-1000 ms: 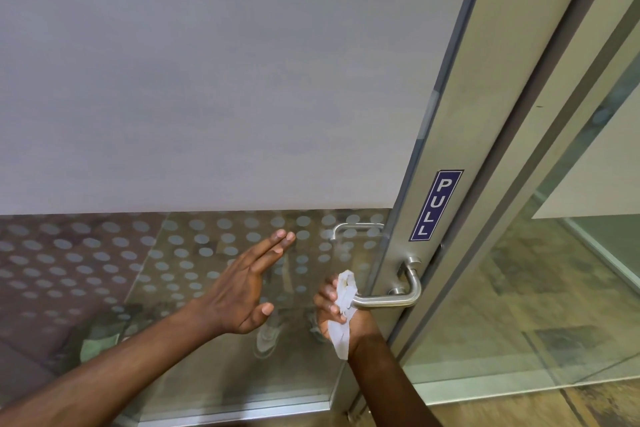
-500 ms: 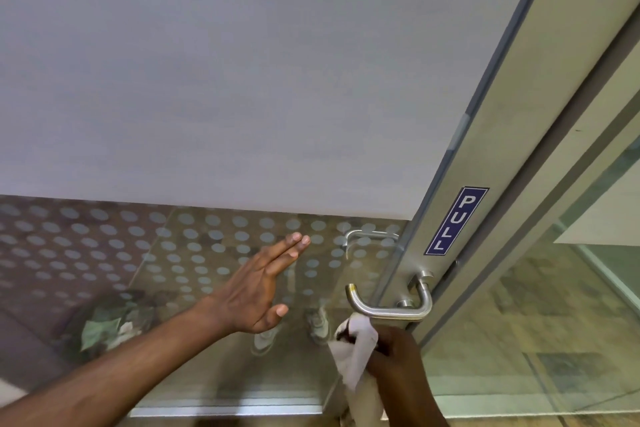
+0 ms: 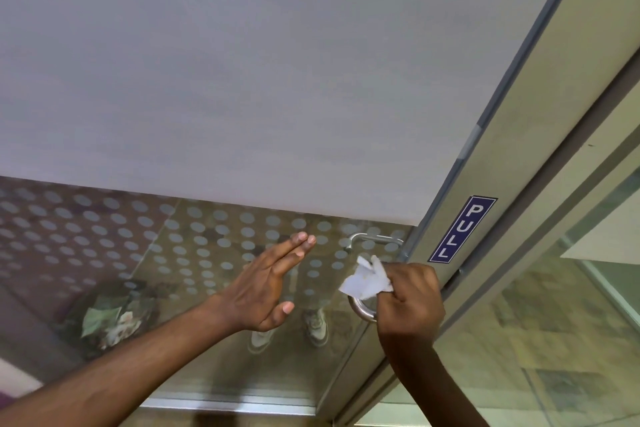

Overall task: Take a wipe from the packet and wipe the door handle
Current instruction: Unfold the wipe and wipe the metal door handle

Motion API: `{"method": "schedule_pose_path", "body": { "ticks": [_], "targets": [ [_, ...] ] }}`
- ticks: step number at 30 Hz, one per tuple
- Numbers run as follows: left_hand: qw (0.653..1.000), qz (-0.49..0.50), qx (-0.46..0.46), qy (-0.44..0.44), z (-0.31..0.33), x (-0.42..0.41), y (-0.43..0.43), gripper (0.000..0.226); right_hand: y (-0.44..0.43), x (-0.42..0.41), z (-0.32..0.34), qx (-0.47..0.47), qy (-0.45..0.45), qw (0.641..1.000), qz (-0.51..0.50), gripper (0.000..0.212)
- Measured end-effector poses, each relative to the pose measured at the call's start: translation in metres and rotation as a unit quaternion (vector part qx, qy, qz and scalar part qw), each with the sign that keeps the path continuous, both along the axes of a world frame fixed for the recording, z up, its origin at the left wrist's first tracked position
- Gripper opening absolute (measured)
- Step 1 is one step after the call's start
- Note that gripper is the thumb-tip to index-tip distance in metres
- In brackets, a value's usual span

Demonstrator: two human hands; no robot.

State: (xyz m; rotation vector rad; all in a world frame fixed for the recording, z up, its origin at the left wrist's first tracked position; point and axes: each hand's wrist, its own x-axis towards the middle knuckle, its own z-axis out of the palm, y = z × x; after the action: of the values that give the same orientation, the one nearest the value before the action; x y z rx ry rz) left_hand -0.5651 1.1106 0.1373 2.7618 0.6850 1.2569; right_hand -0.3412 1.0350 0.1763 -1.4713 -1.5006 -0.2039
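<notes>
Now the right hand (image 3: 410, 295) grips a crumpled white wipe (image 3: 367, 279) against the curved steel door handle (image 3: 363, 309); the left hand (image 3: 268, 284) rests flat, fingers extended, on the dotted glass door (image 3: 194, 246).

Even, soft light across the frosted grey glass door panel (image 3: 242, 80), no hard shadows. Straight frame lines bow with the wide lens; reflections ghost the lower dotted glass (image 3: 194, 246).
</notes>
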Motion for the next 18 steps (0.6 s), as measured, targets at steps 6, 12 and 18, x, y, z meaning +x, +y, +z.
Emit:
{"method": "schedule_pose_path", "body": {
  "ticks": [6,12,18],
  "targets": [
    [1.0,0.0,0.005,-0.007,0.0,0.003,-0.001,0.063,0.013,-0.01,-0.011,-0.195,-0.098,0.975,0.039,0.041],
    [1.0,-0.001,0.022,-0.016,-0.002,0.003,0.001,0.063,0.007,-0.017,-0.011,-0.232,-0.145,0.954,0.122,0.038],
    [1.0,-0.003,0.023,-0.016,-0.002,0.004,0.002,0.063,0.005,0.002,-0.017,-0.201,-0.318,0.895,0.24,0.015]
  ]
}}
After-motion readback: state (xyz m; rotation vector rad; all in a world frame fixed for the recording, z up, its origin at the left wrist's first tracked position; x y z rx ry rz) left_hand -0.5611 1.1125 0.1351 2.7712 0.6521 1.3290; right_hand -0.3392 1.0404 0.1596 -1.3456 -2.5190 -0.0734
